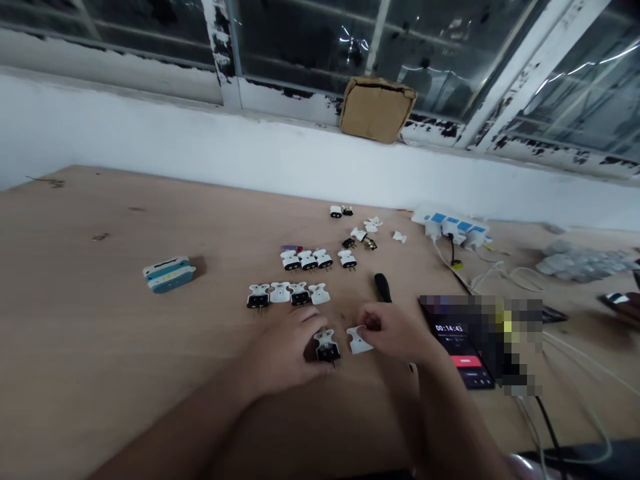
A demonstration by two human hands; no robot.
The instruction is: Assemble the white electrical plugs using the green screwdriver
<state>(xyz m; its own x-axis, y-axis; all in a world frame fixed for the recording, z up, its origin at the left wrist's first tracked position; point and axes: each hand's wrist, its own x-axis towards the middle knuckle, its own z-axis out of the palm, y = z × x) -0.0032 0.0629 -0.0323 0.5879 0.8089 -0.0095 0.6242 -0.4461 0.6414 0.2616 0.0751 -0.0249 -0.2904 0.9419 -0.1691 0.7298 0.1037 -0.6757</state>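
Observation:
My left hand [285,350] has its thumb and fingers closed around an opened plug [327,351], a white shell half with a black pronged base, on the table. At the upper corner of a white plug cover [358,341], the curled fingers of my right hand [393,328] pinch its edge; anything smaller between them is hidden. Just beyond lies a row of opened plugs [259,297] alternating with loose white covers [280,292]. Several closed white plugs [309,260] stand in a row farther back. A dark screwdriver [382,287] lies beyond my right hand.
A phone with a running timer [463,353] lies on the right, beside cables [575,360]. Farther back are a power strip [450,227], a plastic bag [583,261] and loose plug parts [370,225]. On the left sits a blue-and-white block [169,274]. A cardboard box [377,110] rests on the sill.

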